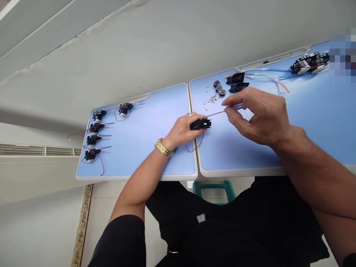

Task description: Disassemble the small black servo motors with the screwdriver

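Observation:
My left hand [184, 129] is closed round a black plastic housing [205, 124], pressing it on the table by the seam between the two tabletops. A thin red wire [191, 150] trails from under it. My right hand [258, 115] pinches the clear handle of a screwdriver [215, 114]; its metal shaft slants down left and its tip meets the housing's upper side. Beyond the hands lie several loose screws [213, 99] and three round metal-and-black parts [219, 88]. Two black half shells [236, 78] rest just behind my right hand.
Several black assemblies with wires and tubes [94, 128] line the left table's far left; another assembly [125, 108] sits near its back edge. More motor-like assemblies [302, 66] with blue tubes stand at the back right. A dark pen-like tool [271, 60] lies in the back groove. A green stool [230, 192] stands below.

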Demonstrator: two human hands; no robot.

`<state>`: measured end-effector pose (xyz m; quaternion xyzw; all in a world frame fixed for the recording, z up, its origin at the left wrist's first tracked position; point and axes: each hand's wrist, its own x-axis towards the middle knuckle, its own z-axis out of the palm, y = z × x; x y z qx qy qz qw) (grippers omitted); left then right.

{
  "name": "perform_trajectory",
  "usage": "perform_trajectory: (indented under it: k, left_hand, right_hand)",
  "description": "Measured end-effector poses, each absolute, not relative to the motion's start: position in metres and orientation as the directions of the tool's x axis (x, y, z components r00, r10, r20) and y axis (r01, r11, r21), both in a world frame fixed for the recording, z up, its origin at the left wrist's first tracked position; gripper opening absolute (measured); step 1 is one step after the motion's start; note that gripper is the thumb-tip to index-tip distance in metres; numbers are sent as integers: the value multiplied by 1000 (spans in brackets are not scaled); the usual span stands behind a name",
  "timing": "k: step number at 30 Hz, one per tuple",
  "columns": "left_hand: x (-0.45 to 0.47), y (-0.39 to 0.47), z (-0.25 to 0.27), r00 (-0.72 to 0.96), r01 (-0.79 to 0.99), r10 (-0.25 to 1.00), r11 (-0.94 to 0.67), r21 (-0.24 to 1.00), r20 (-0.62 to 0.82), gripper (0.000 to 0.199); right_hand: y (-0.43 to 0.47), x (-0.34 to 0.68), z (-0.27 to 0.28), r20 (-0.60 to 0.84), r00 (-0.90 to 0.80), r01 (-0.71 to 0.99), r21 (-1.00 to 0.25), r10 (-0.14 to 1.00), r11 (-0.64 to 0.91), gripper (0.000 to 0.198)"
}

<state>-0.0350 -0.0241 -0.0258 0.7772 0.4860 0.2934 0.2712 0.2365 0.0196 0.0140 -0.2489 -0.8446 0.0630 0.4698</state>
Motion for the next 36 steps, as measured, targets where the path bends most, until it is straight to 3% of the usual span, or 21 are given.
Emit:
perform_trajectory:
  k: [7, 15, 19, 22, 27, 36]
  left_hand:
    - [-36, -23, -28, 361, 608, 909, -399, 686, 210, 32]
    - [-37, -22, -36, 391, 574, 862, -502, 646, 322, 37]
    - [-36, -22, -39, 415, 548, 846, -526, 651, 335, 37]
    - [-36, -20, -41, 410, 566, 852, -518, 641, 326, 40]
    - [-27, -15, -38, 365, 613, 882, -468, 636, 298, 39]
    - [4, -1, -40, 287, 679, 929, -370, 634, 235, 38]
  right_hand:
    - [21, 240, 16, 742, -403, 413, -375, 536, 830, 20]
    - [27, 241, 10, 720, -366, 440, -425, 590, 791, 18]
    - [26, 238, 7, 736, -372, 397, -425, 565, 814, 21]
    - [25, 237, 9, 746, -371, 375, -425, 553, 824, 21]
    - [23, 238, 16, 700, -304, 474, -477, 646, 740, 18]
    - [27, 236, 13, 742, -209, 477, -491, 636, 729, 34]
